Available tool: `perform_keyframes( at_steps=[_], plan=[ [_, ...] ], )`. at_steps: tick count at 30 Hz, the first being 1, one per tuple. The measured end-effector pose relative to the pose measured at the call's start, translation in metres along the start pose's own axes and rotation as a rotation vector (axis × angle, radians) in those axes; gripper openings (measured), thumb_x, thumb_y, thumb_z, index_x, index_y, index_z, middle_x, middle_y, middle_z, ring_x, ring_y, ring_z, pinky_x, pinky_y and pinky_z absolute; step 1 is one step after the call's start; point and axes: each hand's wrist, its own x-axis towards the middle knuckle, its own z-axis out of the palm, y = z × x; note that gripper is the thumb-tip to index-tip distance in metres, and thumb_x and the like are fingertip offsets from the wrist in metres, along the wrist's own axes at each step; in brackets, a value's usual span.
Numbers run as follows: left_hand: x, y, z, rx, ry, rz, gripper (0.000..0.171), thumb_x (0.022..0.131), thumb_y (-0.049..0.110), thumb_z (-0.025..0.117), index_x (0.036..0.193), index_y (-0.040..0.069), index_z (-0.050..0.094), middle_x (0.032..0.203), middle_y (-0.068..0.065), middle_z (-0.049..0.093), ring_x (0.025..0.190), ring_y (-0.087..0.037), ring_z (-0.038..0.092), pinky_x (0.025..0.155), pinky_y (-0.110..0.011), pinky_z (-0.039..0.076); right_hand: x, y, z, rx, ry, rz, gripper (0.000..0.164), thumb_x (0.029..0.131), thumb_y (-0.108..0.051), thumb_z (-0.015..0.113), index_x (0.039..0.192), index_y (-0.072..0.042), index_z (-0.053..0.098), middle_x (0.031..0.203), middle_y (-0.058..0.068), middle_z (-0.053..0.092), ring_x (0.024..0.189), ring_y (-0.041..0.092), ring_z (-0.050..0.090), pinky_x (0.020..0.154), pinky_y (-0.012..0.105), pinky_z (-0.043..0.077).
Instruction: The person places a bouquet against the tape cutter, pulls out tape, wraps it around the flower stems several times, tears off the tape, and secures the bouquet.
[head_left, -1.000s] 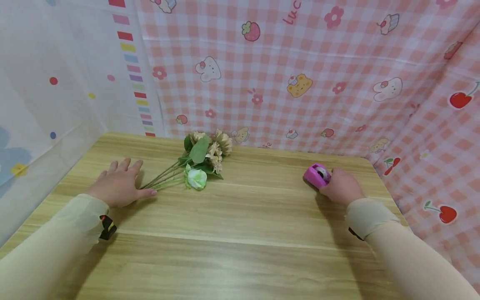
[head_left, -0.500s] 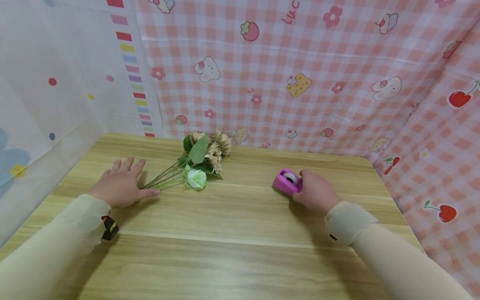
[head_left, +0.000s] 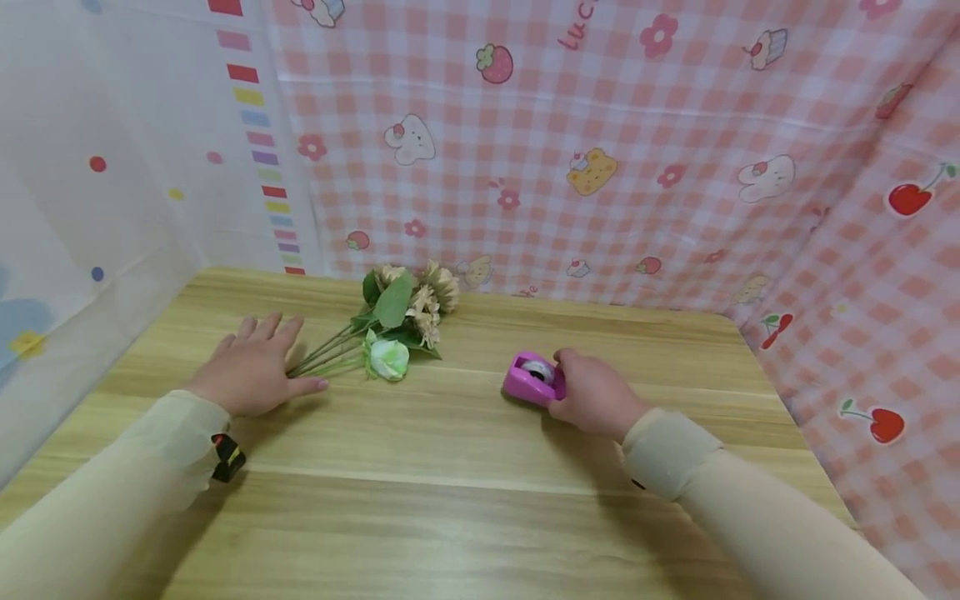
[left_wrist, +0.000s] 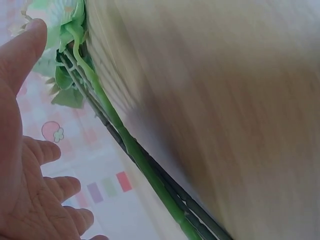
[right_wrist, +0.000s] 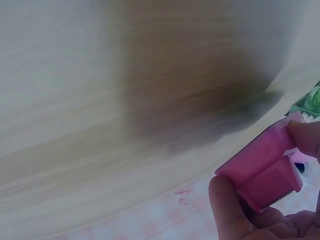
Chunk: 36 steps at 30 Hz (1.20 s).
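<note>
A small bunch of artificial flowers lies toward the back of the table in the head view. It has beige blooms (head_left: pixel 425 312), green leaves (head_left: pixel 393 302) and a white-green rose (head_left: pixel 388 359). My left hand (head_left: pixel 253 367), fingers spread, hovers beside the ends of the stems (head_left: pixel 330 350); in the left wrist view the green stems (left_wrist: pixel 112 112) pass in front of the palm, ungripped. Farther right, my right hand (head_left: pixel 596 393) grips a pink tape dispenser (head_left: pixel 525 388) by its end. The right wrist view shows thumb and fingers around the dispenser (right_wrist: pixel 257 172) near its toothed cutting edge.
Wood-grain table (head_left: pixel 420 517) spans the space beneath both arms. Behind it hangs a pink checked cloth (head_left: pixel 465 125), with more checked cloth along the right side. A white dotted cloth (head_left: pixel 135 108) borders the left.
My right hand has carried the tape dispenser leftward across the table, closer to the flowers. My left hand has shifted slightly to the right, still spread. The flowers lie as before.
</note>
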Motion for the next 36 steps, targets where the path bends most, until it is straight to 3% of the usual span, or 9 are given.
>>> perform_keyframes(
  at_steps=[14, 22, 36],
  plan=[
    [0.000, 0.021, -0.004, 0.006, 0.041, 0.058, 0.108, 0.095, 0.074, 0.059, 0.165, -0.001, 0.024, 0.167, -0.038, 0.020, 0.150, -0.069, 0.015, 0.119, -0.081, 0.019, 0.000, -0.019, 0.012, 0.026, -0.053, -0.075, 0.073, 0.089, -0.023, 0.085, 0.148, -0.001, 0.048, 0.119, 0.010, 0.070, 0.104, 0.021, 0.066, 0.101, 0.044, 0.059],
    [0.000, 0.036, -0.003, -0.002, 0.067, 0.094, 0.106, 0.094, 0.071, 0.061, 0.166, 0.002, 0.024, 0.169, -0.035, 0.020, 0.152, -0.066, 0.013, 0.122, -0.079, 0.019, 0.002, -0.023, 0.018, 0.026, -0.067, -0.090, 0.074, 0.088, -0.023, 0.085, 0.148, -0.003, 0.048, 0.124, 0.011, 0.069, 0.108, 0.022, 0.066, 0.104, 0.044, 0.057],
    [0.006, 0.080, 0.003, -0.034, 0.097, 0.201, 0.104, 0.093, 0.066, 0.068, 0.166, 0.005, 0.027, 0.172, -0.028, 0.022, 0.158, -0.053, 0.019, 0.126, -0.073, 0.019, 0.001, -0.029, 0.023, 0.022, -0.071, -0.113, 0.071, 0.088, -0.021, 0.085, 0.147, -0.002, 0.050, 0.127, 0.013, 0.069, 0.115, 0.024, 0.067, 0.108, 0.045, 0.056]
  ],
)
